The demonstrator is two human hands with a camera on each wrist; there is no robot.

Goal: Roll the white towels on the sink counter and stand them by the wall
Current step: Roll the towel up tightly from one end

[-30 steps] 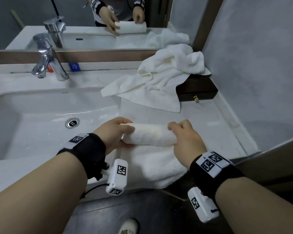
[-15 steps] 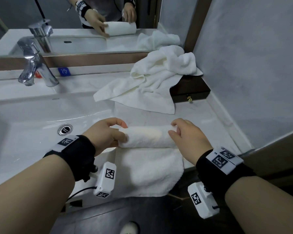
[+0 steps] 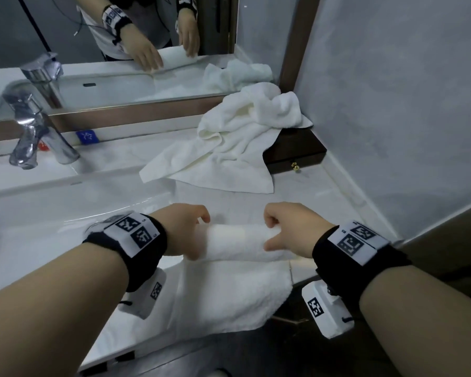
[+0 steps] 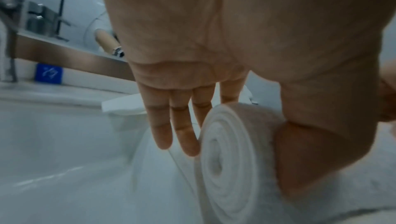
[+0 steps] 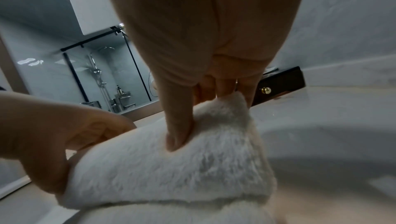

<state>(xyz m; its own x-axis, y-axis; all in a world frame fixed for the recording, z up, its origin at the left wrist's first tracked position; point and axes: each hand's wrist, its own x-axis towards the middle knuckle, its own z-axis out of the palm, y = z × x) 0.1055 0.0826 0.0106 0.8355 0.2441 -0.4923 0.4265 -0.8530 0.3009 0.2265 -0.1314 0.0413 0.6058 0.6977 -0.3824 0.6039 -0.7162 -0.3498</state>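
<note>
A white towel (image 3: pixel 237 240) lies half rolled near the counter's front edge. Its flat remainder (image 3: pixel 229 297) hangs over that edge toward me. My left hand (image 3: pixel 191 232) holds the roll's left end, thumb on the near side and fingers (image 4: pixel 163 126) reaching down the far side. The spiral end of the roll (image 4: pixel 227 161) shows in the left wrist view. My right hand (image 3: pixel 278 232) pinches the right end of the roll (image 5: pixel 171 173), thumb (image 5: pixel 177 134) pressed into the pile and fingers curled over the top. A second white towel (image 3: pixel 237 142) lies crumpled at the back right.
The crumpled towel drapes over a dark wooden box (image 3: pixel 299 156) in the corner by the grey wall (image 3: pixel 392 118). The sink basin (image 3: pixel 52 213) and chrome tap (image 3: pixel 36 137) are on the left. A mirror (image 3: pixel 120 36) runs along the back.
Both hands have turned the roll toward me, so it is thicker and sits nearer the front edge. My fingers have shifted over its top. The crumpled towel has not moved.
</note>
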